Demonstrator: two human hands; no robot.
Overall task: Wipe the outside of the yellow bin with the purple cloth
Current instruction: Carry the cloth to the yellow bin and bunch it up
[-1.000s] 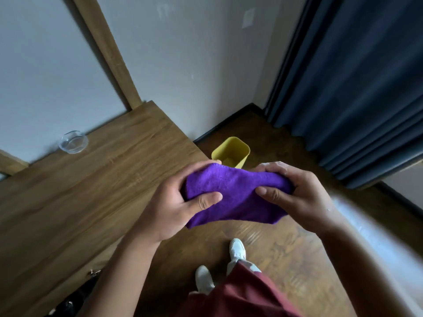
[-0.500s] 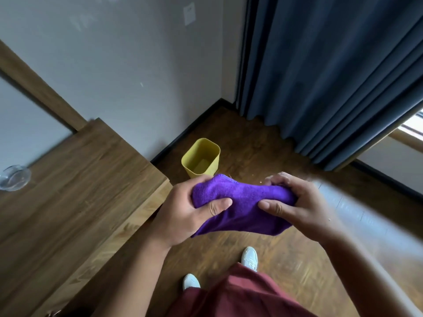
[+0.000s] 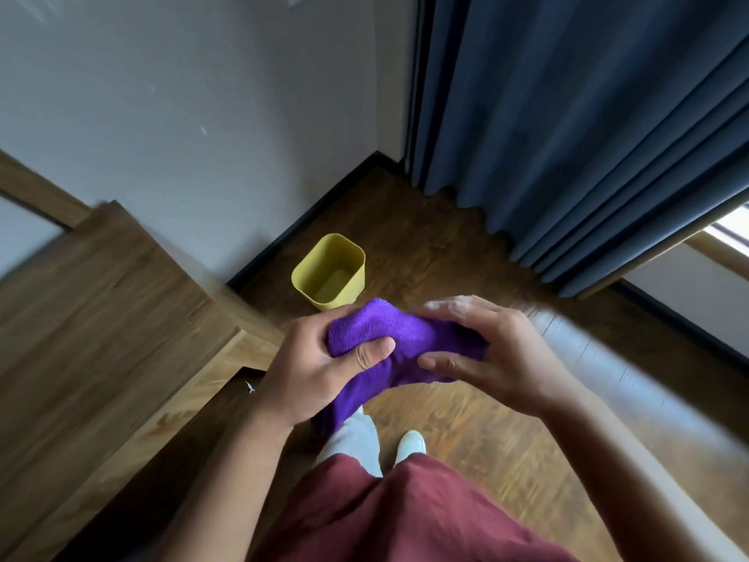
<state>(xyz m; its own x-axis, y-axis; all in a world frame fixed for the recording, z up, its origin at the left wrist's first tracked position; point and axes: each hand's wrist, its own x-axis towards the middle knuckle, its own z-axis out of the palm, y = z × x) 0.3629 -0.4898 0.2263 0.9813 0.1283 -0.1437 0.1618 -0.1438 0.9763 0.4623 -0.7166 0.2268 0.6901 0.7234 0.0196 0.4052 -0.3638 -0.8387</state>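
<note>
Both hands held the crumpled purple microfibre cloth point(image 3: 401, 338) in the air just above the open-topped yellow plastic bin point(image 3: 330, 271). The left hand point(image 3: 320, 371) gripped one end with thumb pressed on top, and the right hand point(image 3: 490, 358) pinched the other. The bin stood upright on the brown wooden floor point(image 3: 466, 257), untouched, near the wall corner.

Purple cloth point(image 3: 399, 338), yellow bin point(image 3: 329, 270), blue curtain point(image 3: 587, 127), brown wood-grain floor point(image 3: 466, 419).

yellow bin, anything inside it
The yellow bin looks empty: bare inner walls and most of its floor show. The purple cloth, held in both hands, covers its near lower edge, so that corner cannot be seen.
</note>
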